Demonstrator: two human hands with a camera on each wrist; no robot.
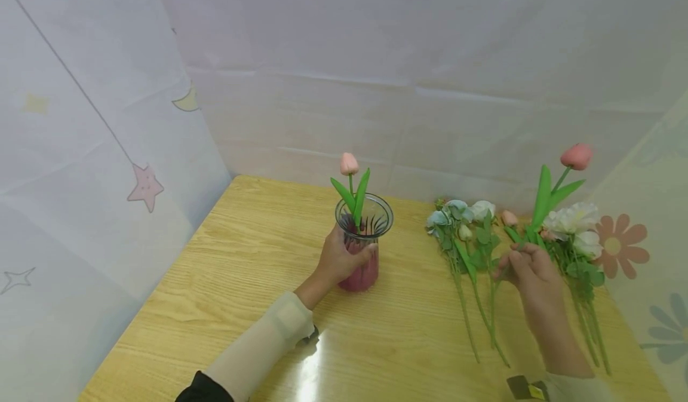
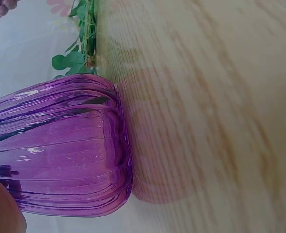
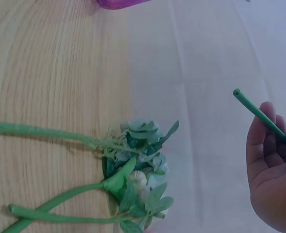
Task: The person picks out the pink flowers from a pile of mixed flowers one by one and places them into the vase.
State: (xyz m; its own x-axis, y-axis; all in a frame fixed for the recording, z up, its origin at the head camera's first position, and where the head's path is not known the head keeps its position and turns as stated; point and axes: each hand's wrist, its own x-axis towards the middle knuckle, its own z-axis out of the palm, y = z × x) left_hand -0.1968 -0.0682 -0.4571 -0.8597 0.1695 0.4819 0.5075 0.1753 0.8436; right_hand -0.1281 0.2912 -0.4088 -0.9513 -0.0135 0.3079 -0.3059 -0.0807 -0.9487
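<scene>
A ribbed glass vase (image 1: 361, 270), purple-pink below and clear at the rim, stands upright on the table. My left hand (image 1: 342, 257) grips its side, and a light pink tulip (image 1: 349, 164) with two green leaves rises out of it. Over the flowers on the right, my right hand (image 1: 532, 273) pinches the stem of a darker pink tulip (image 1: 577, 156), held up off the table. In the right wrist view the cut end of that green stem (image 3: 252, 108) sticks out past the fingers.
Blue and white artificial flowers (image 1: 457, 214) lie beside the right hand, stems toward the front. More white flowers (image 1: 574, 223) lie at the table's right edge. Printed cloth (image 1: 344, 79) hangs behind the wooden table (image 1: 247, 241).
</scene>
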